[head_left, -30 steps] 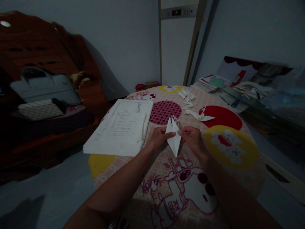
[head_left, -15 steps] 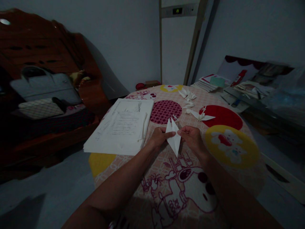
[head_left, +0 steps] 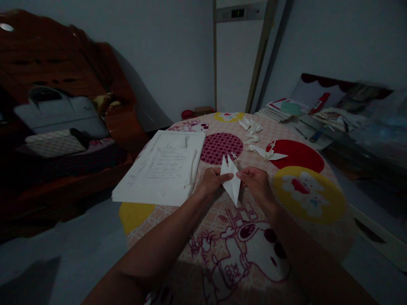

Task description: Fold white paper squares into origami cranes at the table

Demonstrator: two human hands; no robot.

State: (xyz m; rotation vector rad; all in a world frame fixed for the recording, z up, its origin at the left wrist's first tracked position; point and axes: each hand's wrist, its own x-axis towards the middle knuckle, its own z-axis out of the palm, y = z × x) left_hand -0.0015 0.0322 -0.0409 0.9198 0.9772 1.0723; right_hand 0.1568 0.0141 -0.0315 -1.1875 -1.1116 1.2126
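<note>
A white sheet folded into a narrow diamond, an origami piece [head_left: 233,186], is held just above the patterned tablecloth, with two points at its far end and one long point toward me. My left hand [head_left: 213,180] pinches its left edge, thumb lying flat on the paper. On the right edge, my right hand [head_left: 254,180] grips it between thumb and fingers. Beyond the hands lies a finished-looking paper crane [head_left: 269,155], wings spread, partly over the red circle. Several more folded paper pieces [head_left: 250,125] sit farther back.
To the left on the table is a stack of printed papers [head_left: 159,169]. A wooden bench [head_left: 121,123] with a light handbag [head_left: 60,116] stands beyond it. At right, a glass-topped side table [head_left: 330,133] carries papers and a plastic bag.
Both hands stay around the folded paper, which has barely shifted. Its two far points look slightly more apart. The camera view has moved a little.
</note>
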